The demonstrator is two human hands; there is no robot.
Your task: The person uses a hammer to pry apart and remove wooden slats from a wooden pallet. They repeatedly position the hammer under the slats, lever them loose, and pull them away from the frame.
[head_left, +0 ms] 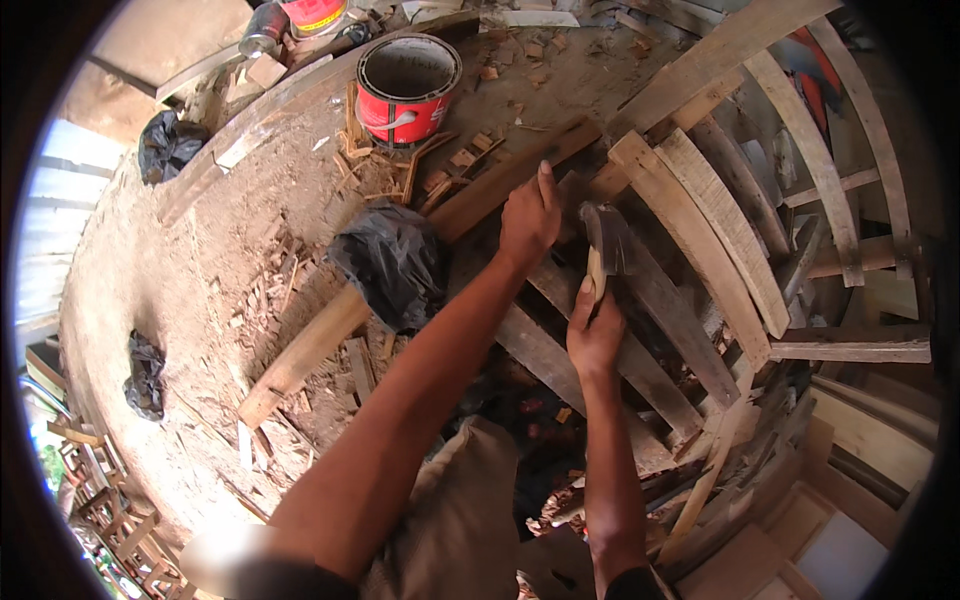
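Observation:
My right hand (596,335) is closed round the pale wooden handle of a hammer (604,240), whose dark metal head points away from me. The head is over the slats of a wooden frame (650,310). Up and to the left of the hammer, my left hand (531,218) has its fingers curled in and its thumb raised. It is beside a long brown beam (510,175) that crosses the frame; whatever the fingers hold, if anything, is hidden. A black plastic bag (390,262) lies over the beam, left of my left forearm.
Beyond the beam a red bucket (405,115) stands on the dirt floor among wood scraps. More black plastic (172,146) lies to the left. Curved slats (715,230) and stacked boards (870,430) crowd the right side. Wood chips litter the ground.

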